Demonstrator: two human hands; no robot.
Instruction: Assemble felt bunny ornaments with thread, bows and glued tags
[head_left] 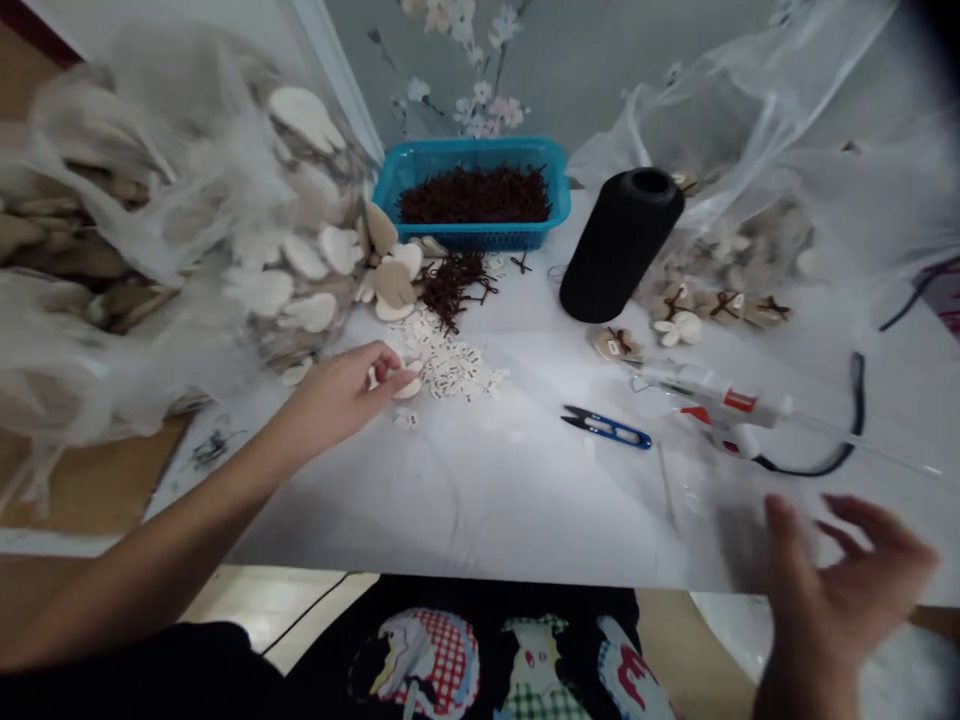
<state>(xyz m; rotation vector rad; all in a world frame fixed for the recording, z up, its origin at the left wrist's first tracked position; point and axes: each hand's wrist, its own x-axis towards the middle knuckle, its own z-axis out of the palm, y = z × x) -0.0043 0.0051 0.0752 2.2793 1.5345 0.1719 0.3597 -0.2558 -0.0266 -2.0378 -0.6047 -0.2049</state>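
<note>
My left hand (352, 390) is closed, thumb and fingers pinching a small cream felt piece (408, 380) at the edge of a heap of printed white labels (457, 368). Most of that piece's outline is hidden by the fingers. Toward the table's front right edge, my right hand (847, 570) hovers with its fingers apart and nothing in it, slightly blurred. Beyond it lies a white glue gun (739, 420) with red parts. Blue thread snips (607, 427) rest left of the gun.
A blue basket (472, 237) holds brown bows, with more bows (454, 285) piled before it. A black thread cone (622, 245) stands right of it. Plastic bags of felt pieces (225, 200) crowd the left. Finished felt pieces with bows (724, 305) lie at the right beside another bag.
</note>
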